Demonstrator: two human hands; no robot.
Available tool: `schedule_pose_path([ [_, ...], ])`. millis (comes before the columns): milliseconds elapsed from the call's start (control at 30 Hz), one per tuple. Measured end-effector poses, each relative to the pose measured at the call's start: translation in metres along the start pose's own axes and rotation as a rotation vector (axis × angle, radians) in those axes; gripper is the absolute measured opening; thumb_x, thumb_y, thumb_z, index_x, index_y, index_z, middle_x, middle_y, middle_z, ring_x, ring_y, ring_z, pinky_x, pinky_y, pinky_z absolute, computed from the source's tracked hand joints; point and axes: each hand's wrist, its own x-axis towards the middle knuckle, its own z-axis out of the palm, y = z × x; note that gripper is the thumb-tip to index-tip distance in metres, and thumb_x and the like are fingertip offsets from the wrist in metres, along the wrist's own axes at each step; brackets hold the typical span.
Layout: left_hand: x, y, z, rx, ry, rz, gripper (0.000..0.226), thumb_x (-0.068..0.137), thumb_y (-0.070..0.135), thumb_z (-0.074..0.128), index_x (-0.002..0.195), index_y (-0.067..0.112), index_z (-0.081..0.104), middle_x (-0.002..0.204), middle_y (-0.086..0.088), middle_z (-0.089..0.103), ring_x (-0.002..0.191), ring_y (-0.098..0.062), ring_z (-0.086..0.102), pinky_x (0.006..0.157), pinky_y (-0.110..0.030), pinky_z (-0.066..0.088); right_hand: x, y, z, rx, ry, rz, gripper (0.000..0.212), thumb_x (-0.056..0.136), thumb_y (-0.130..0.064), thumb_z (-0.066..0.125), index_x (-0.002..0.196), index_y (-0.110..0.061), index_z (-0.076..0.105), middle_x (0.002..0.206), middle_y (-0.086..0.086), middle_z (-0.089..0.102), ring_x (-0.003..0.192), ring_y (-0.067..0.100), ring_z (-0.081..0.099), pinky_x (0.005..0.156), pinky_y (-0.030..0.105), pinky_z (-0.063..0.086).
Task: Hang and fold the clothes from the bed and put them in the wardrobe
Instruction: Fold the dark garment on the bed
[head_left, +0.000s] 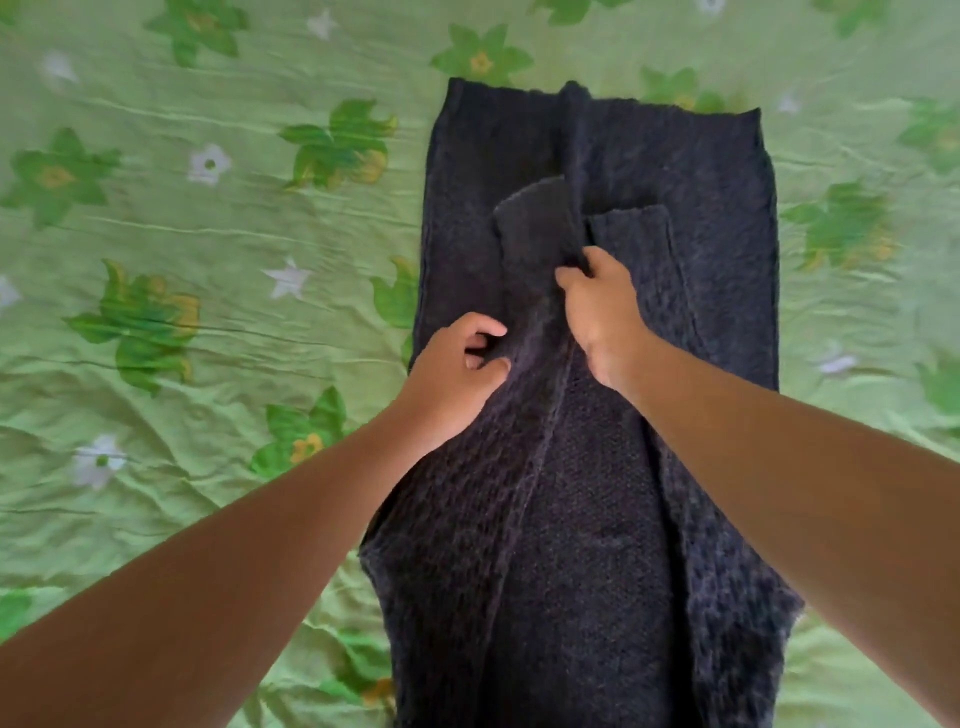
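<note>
A dark knitted garment (597, 519) lies lengthwise on the green flowered bed (218, 332). The left grip (457, 364) pinches its fabric near the middle; the right grip (602, 306) pinches a raised fold just farther.

A bed (156, 519) fills the whole view, covered by a light green sheet (218, 249) printed with large dark green flowers (340, 143) with yellow centres and small white flowers (209, 163). The fabric is finely creased. Light is soft and even.
</note>
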Motion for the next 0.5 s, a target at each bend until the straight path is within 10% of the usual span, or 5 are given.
schedule_pose_path([
  [133,0.038,0.029,0.001,-0.138,0.019,0.024,0.026,0.086,0.007,0.07,0.102,0.027,0.066,0.095,0.004,0.069,0.077,-0.008,0.065,0.072,-0.019,0.048,0.023,-0.024,-0.004,0.383,-0.043,0.155,0.026,0.095,-0.006,0.047,0.102,-0.016,0.07,0.108,0.014,0.073,0.102,0.034,0.069,0.09,0.057,0.057],
  [233,0.058,0.039,0.003,-0.091,0.005,0.01,0.031,0.084,-0.004,0.064,0.103,0.02,0.066,0.099,-0.01,0.069,0.081,-0.033,0.066,0.065,-0.028,0.047,0.039,-0.022,-0.015,0.0,0.052,0.103,0.014,0.094,-0.013,0.048,0.088,-0.017,0.06,0.095,0.009,0.065,0.091,0.029,0.063,0.086,0.058,0.055],
  [400,0.08,0.045,0.004,-0.105,-0.016,-0.022,0.033,0.088,0.005,0.067,0.113,0.027,0.068,0.099,-0.012,0.071,0.068,-0.026,0.059,0.061,-0.029,0.041,0.057,-0.011,-0.057,-0.735,0.359,-0.43,0.027,0.098,-0.031,0.052,0.121,-0.02,0.059,0.113,0.01,0.061,0.102,0.031,0.058,0.08,0.042,0.049],
  [500,0.098,0.055,0.005,-0.114,0.026,-0.002,0.032,0.091,0.005,0.064,0.114,0.026,0.07,0.086,-0.001,0.064,0.054,-0.008,0.048,0.05,-0.017,0.037,0.072,-0.003,-0.088,-0.653,0.277,-0.033,0.048,0.093,-0.038,0.064,0.132,-0.014,0.049,0.124,0.015,0.057,0.111,0.036,0.056,0.09,0.05,0.051],
])
